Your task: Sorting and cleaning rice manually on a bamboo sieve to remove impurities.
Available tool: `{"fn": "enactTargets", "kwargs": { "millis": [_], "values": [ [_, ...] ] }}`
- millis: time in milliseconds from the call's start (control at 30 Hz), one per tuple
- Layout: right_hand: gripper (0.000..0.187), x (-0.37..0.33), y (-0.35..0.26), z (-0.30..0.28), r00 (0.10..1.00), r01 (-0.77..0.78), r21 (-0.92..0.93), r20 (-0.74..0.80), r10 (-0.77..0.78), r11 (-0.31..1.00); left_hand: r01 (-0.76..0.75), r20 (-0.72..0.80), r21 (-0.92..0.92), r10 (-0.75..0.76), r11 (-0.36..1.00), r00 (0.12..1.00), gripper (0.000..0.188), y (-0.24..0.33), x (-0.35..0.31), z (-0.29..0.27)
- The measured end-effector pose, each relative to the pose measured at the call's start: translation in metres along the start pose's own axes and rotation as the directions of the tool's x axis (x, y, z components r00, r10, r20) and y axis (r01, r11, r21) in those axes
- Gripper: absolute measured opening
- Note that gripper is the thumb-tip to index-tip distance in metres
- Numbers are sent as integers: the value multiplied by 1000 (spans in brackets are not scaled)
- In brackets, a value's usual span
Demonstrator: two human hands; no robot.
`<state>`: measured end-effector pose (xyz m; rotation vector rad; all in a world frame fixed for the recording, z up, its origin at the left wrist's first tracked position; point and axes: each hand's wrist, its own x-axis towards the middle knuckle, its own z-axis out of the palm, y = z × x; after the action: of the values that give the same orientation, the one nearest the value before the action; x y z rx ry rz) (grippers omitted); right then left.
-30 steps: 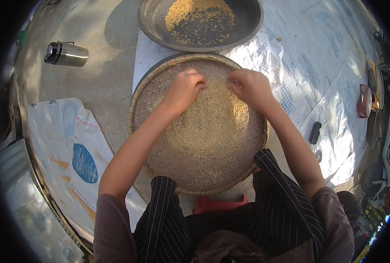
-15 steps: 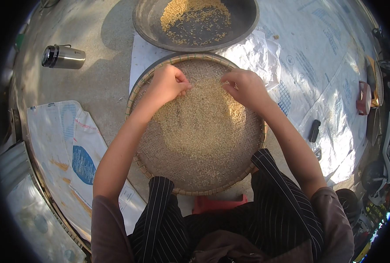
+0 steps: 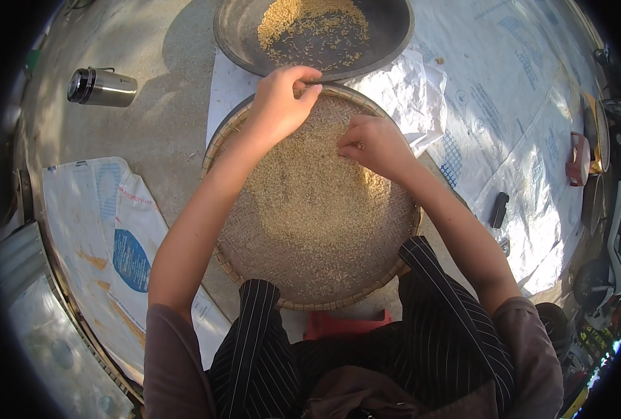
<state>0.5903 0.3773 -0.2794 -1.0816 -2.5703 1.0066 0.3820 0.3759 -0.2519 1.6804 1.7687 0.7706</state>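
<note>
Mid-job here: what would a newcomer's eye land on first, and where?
The big round woven tray spread with pale grain fills the middle, the right hand over its far right part. Beyond it sits a dark basin with golden grain, the left hand near its rim. Off left, a silver flask is on the ground.
</note>
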Motion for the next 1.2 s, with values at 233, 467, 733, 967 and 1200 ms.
{"fn": "enactTargets", "kwargs": {
  "millis": [233,467,733,967,1200],
  "values": [
    [9,3,12,-17,999,-40,-19,33,41,999,-158,161,62,146,985,976,16,0,-39,25],
    [13,69,7,-78,876,64,100,-483,-8,993,-234,257,92,204,968,945,17,-7,-53,50],
    [9,54,-33,-78,975,-88,-128,-216,59,988,-85,247,102,57,991,967,11,-7,-55,37],
    [22,-9,1,-24,970,-216,-69,102,222,974,85,177,-55,-74,995,981,15,-11,-29,22],
    [23,-30,26,5,991,-132,-22,20,132,991,29,-34,-240,-38,970,999,43,-10,2,34]
  ]
}}
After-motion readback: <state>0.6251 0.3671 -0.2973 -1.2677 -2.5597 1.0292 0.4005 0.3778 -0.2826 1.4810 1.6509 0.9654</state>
